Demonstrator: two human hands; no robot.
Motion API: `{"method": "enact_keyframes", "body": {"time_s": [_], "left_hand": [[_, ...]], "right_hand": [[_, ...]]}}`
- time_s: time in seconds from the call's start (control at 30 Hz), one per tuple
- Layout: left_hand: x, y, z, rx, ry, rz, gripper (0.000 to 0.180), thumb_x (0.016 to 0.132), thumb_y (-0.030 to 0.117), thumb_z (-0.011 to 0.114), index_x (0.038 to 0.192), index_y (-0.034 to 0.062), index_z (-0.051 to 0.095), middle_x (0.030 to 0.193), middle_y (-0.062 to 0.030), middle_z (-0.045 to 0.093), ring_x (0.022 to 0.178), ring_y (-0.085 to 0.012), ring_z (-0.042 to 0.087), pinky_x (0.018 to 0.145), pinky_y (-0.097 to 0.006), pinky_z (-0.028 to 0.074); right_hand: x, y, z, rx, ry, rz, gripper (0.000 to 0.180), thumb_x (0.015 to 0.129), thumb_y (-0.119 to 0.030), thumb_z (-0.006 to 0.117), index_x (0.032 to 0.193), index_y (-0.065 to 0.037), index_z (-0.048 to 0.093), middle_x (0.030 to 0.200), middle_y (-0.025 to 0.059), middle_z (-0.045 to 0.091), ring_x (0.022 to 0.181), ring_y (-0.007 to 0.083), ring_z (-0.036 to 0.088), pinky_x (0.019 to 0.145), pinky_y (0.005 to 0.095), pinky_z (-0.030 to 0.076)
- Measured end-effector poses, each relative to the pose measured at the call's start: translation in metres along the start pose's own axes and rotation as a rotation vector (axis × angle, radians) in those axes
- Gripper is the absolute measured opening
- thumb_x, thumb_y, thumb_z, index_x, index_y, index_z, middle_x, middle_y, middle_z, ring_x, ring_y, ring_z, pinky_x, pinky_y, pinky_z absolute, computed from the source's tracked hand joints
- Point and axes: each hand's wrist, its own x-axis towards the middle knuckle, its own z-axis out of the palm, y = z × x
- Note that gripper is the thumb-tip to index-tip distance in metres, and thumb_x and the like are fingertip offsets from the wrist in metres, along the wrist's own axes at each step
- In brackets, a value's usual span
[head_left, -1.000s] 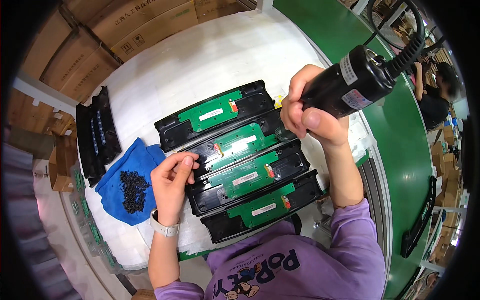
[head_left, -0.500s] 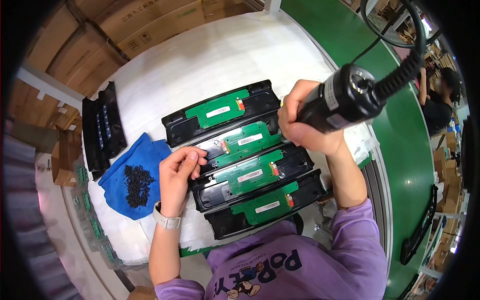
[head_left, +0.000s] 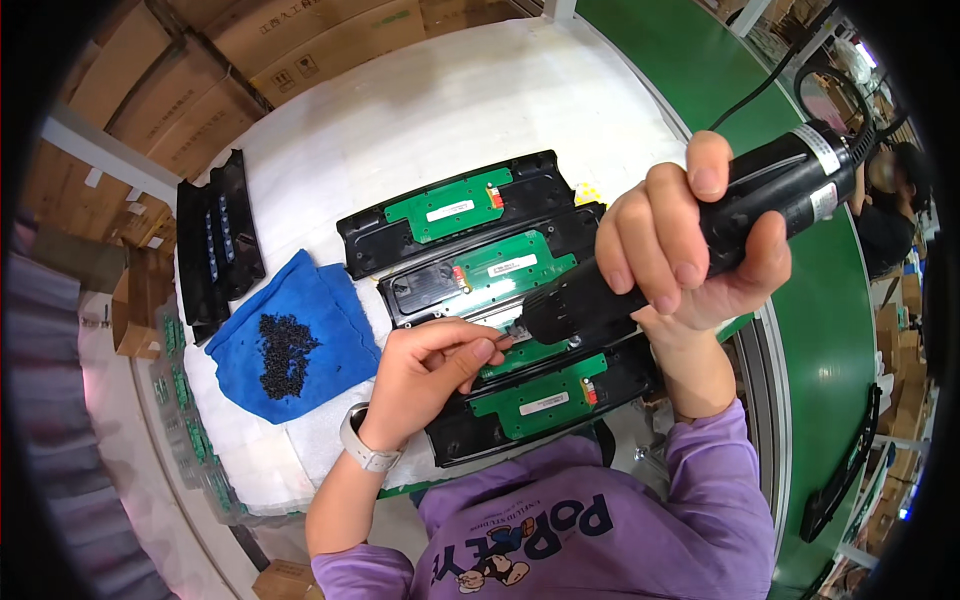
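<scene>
My right hand (head_left: 675, 240) grips a black corded electric screwdriver (head_left: 780, 185), tilted with its nose toward my left hand (head_left: 435, 365). My left thumb and fingertips are pinched together at the screwdriver's tip; whatever they hold is too small to make out. Both hands are over a row of long black plastic panels, each carrying a green circuit board (head_left: 450, 212) with a white label and a small red-and-white connector. Screwdriver and hands partly hide the middle panels; the nearest panel (head_left: 455, 440) shows below my left hand. Small black screws (head_left: 285, 355) lie heaped on a blue cloth (head_left: 345, 310).
Another stack of black panels (head_left: 220, 240) lies at the table's left side. Cardboard boxes (head_left: 330, 45) stand behind the white-covered table (head_left: 480, 100). A green surface (head_left: 690, 80) runs along the right, where a person sits farther off. The screwdriver's cable (head_left: 770, 75) hangs from above.
The screwdriver has swung from upright to tilted, its nose now visible at my left fingertips. My left hand has moved right to meet it, and my right fingers have shifted around the handle.
</scene>
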Motion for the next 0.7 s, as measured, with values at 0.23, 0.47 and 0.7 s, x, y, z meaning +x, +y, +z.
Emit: {"method": "enact_keyframes", "body": {"time_s": [0.23,0.47,0.7], "left_hand": [[0.001,0.001,-0.001,0.126,-0.023,0.044,0.013,0.081,0.002,0.063,0.093,-0.0031,0.065,0.084,-0.0049,0.064,0.06,-0.0024,0.051,0.051,-0.015,0.04],[0.001,-0.005,-0.001,0.185,0.016,0.069,0.013,0.08,0.002,0.064,0.092,-0.003,0.065,0.078,-0.003,0.063,0.059,-0.002,0.051,0.05,-0.015,0.04],[0.001,-0.006,-0.002,0.102,0.013,-0.008,0.015,0.083,0.004,0.06,0.097,-0.0022,0.063,0.084,-0.0043,0.064,0.062,-0.0034,0.052,0.054,-0.015,0.041]], "right_hand": [[-0.005,0.003,0.006,-0.103,0.047,0.105,0.037,0.086,-0.039,0.053,0.101,-0.007,0.042,0.061,-0.0015,0.047,0.043,0.0091,0.045,0.051,0.028,0.044],[-0.007,0.009,0.012,-0.117,0.164,0.095,0.031,0.085,-0.03,0.049,0.1,-0.004,0.042,0.054,0.0033,0.044,0.037,0.013,0.04,0.043,0.0293,0.036],[-0.001,0.01,0.007,-0.048,0.29,0.063,0.027,0.085,-0.025,0.047,0.097,-0.001,0.043,0.053,0.0038,0.044,0.036,0.0127,0.039,0.043,0.0303,0.038]]}}
